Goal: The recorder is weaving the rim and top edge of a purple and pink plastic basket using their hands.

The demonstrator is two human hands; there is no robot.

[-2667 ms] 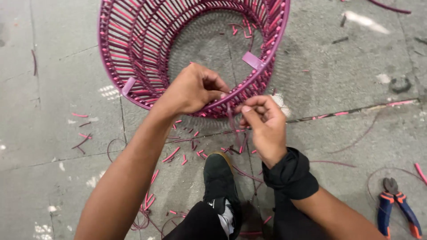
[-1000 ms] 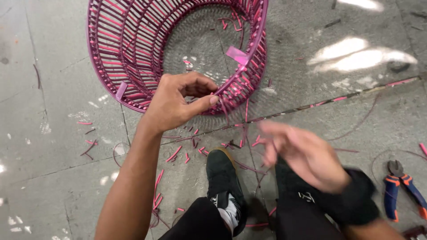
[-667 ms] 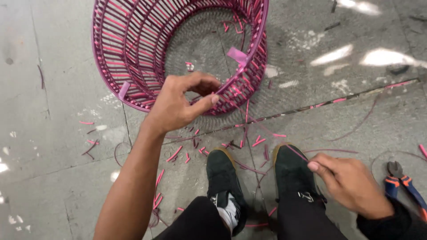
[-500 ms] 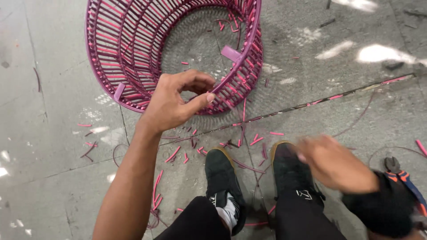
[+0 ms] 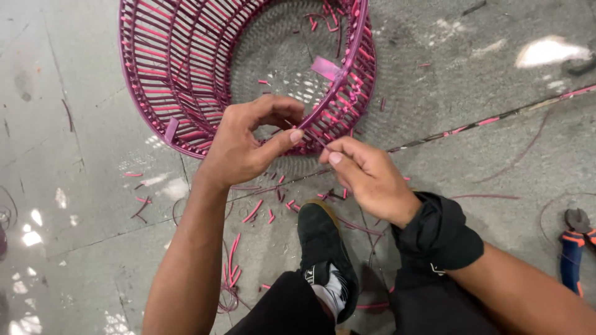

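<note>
Pink woven basket frame [image 5: 186, 68] lies on its side on the grey concrete floor [image 5: 74, 186]. Left hand [image 5: 245, 146] curls round its near rim, thumb pressed to it. Right hand [image 5: 366, 177] beside it, fingertips pinched on a thin pink strand [image 5: 316, 138]. Pink offcuts [image 5: 251, 212] near the black shoe [image 5: 324, 248]; pliers [image 5: 574, 239] far right.

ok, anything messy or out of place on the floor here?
Yes. Cut pink cord scraps litter the concrete floor around the shoe, and some lie inside the pink basket. Pliers lie loose at the right edge. Basket rests tipped on its side.
</note>
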